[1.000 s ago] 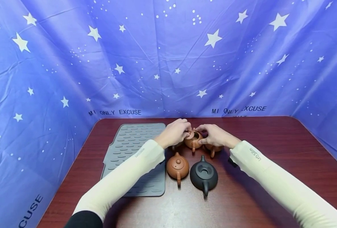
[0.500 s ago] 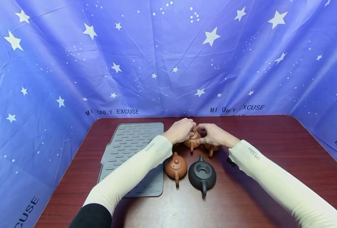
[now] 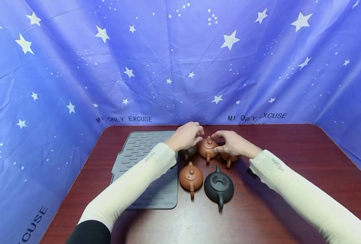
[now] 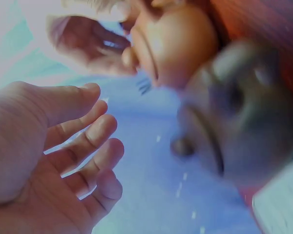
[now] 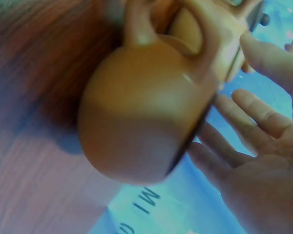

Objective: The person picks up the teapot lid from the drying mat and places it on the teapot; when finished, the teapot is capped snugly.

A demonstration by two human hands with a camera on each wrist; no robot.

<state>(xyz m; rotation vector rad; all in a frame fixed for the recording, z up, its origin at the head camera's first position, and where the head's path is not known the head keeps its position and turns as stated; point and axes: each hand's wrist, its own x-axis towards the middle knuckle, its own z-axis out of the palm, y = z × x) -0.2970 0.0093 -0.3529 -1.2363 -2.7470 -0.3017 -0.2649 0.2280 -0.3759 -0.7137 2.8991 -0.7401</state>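
Note:
In the head view, an orange-brown clay teapot (image 3: 207, 150) stands in the back row with its knobbed lid (image 3: 209, 142) on. My left hand (image 3: 187, 135) hovers above a dark grey-brown teapot (image 3: 188, 152) to its left. Nothing lies in that hand (image 4: 53, 151); its fingers are loosely bent in the left wrist view. My right hand (image 3: 235, 142) has thumb and fingertips at the right side of the lidded teapot. Below its palm is another orange-brown teapot (image 3: 229, 158), partly hidden; this body (image 5: 136, 112) fills the middle of the right wrist view.
Nearer the front stand an orange-brown teapot (image 3: 191, 178) with a round knob and a black teapot (image 3: 219, 188). A grey ridged mat (image 3: 137, 152) lies at the left of the dark red table (image 3: 290, 162). Behind hangs a blue star-printed cloth (image 3: 174, 61).
The left hand has set the lid onto the middle back teapot, released it and drawn back left, uncovering the dark teapot. The right hand has stayed beside the lidded teapot.

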